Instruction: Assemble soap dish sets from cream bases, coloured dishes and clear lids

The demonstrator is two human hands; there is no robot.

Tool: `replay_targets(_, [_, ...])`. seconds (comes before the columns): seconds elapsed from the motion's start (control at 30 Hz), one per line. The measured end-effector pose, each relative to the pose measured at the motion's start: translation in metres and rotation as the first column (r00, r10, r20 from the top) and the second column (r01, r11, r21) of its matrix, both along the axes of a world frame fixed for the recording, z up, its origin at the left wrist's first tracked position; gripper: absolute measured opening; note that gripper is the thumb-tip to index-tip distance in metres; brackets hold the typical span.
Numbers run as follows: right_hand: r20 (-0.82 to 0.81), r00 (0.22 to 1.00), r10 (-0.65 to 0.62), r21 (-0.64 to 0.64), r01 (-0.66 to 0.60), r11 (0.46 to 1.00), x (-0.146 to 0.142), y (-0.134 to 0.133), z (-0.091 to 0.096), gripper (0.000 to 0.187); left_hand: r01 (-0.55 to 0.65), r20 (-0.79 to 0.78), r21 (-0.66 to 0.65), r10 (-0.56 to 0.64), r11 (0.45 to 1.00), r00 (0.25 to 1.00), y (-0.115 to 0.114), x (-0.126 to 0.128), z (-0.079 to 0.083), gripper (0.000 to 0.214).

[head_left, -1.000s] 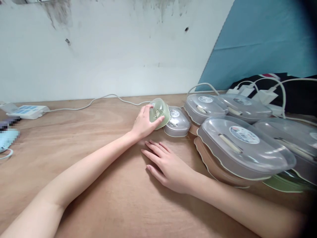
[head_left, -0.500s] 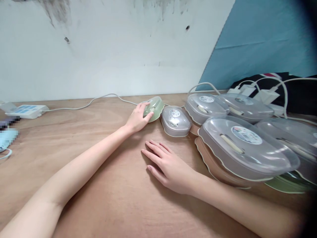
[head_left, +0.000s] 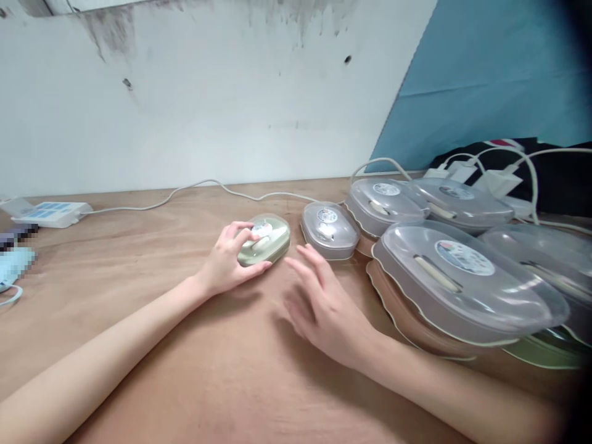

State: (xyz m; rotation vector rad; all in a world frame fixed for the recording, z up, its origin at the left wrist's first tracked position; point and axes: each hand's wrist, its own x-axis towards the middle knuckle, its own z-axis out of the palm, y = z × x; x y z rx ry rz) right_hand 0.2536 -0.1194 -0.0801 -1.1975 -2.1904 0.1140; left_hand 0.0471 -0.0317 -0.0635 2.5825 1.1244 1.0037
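A small green lidded container [head_left: 277, 235] with a clear top and a round sticker rests on the wooden table. My left hand [head_left: 231, 256] grips its left side, the thumb along the front and the fingers over the lid. Just to the right and nearer to me, my right hand [head_left: 324, 302] hovers with nothing in it. Its fingers are apart and partly blurred, close to the green container but not touching it. Beyond my right fingertips sits a small grey lidded container [head_left: 330, 231].
Larger grey lidded containers [head_left: 467, 277] are stacked at the right, some on brown or green ones. Behind them lie white plugs [head_left: 499, 182] and cables. A white power strip [head_left: 53, 213] is at the far left, its cord [head_left: 185, 188] running along the wall.
My left hand has brought the green container from near the wall towards me and to the left. My right hand has lifted and turned, its fingertips nearer that container.
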Motion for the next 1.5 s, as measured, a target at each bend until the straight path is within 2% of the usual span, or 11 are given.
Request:
replay_targets(0.1, [-0.182, 0.979, -0.094, -0.024, 0.091, 0.996, 0.004, 0.004, 0.001, 0.064, 0.156, 0.045, -0.023, -0.155, 0.987, 0.987, -0.014, -0.007, 0.001, 0.034])
replay_targets(0.23, [-0.325, 0.945, -0.020, -0.308, -0.086, 0.947, 0.012, 0.009, 0.001, 0.091, 0.406, 0.052, -0.148, -0.403, 0.902, 0.914, -0.022, -0.010, 0.003, 0.063])
replay_targets(0.43, [-0.423, 0.904, -0.066, -0.469, -0.156, 0.870, 0.012, 0.009, 0.004, 0.103, 0.437, 0.295, -0.356, -0.344, 0.826, 0.891, -0.021, -0.005, 0.005, 0.060])
replay_targets(0.5, [-0.408, 0.910, -0.071, -0.456, -0.136, 0.879, 0.010, 0.008, 0.004, 0.106, 0.340, 0.308, -0.408, -0.223, 0.848, 0.925, -0.017, -0.005, 0.004, 0.052])
replay_targets(0.6, [-0.293, 0.955, -0.039, -0.389, -0.081, 0.918, 0.008, 0.005, 0.005, 0.097, -0.036, 0.160, -0.338, 0.095, 0.940, 0.983, -0.005, -0.012, 0.000, 0.052])
replay_targets(0.77, [-0.036, 0.999, 0.023, -0.302, -0.033, 0.953, 0.007, 0.001, 0.007, 0.045, -0.513, -0.035, -0.227, 0.519, 0.828, 0.854, 0.020, -0.033, -0.009, 0.063])
replay_targets(1.0, [0.047, 0.998, 0.047, -0.250, -0.034, 0.968, 0.005, 0.000, 0.005, 0.042, -0.629, -0.235, -0.101, 0.596, 0.771, 0.768, 0.019, -0.034, -0.010, 0.063])
replay_targets(1.17, [0.063, 0.996, 0.065, -0.232, -0.048, 0.972, 0.007, -0.001, 0.009, 0.037, -0.462, -0.192, -0.037, 0.447, 0.886, 0.874, 0.004, -0.025, 0.003, 0.056])
replay_targets(1.27, [0.033, 0.997, 0.072, -0.212, -0.064, 0.975, 0.008, -0.001, 0.010, 0.033, -0.007, -0.127, -0.152, -0.012, 0.988, 0.992, -0.007, -0.019, 0.013, 0.057])
replay_targets(1.37, [0.012, 0.998, 0.066, -0.212, -0.062, 0.975, 0.008, 0.000, 0.009, 0.028, 0.393, 0.005, -0.335, -0.415, 0.856, 0.910, -0.014, -0.017, 0.015, 0.067])
replay_targets(1.5, [-0.026, 0.999, 0.038, -0.236, -0.043, 0.971, 0.009, -0.001, 0.006, 0.043, 0.406, 0.048, -0.373, -0.419, 0.834, 0.907, -0.016, -0.017, 0.009, 0.077])
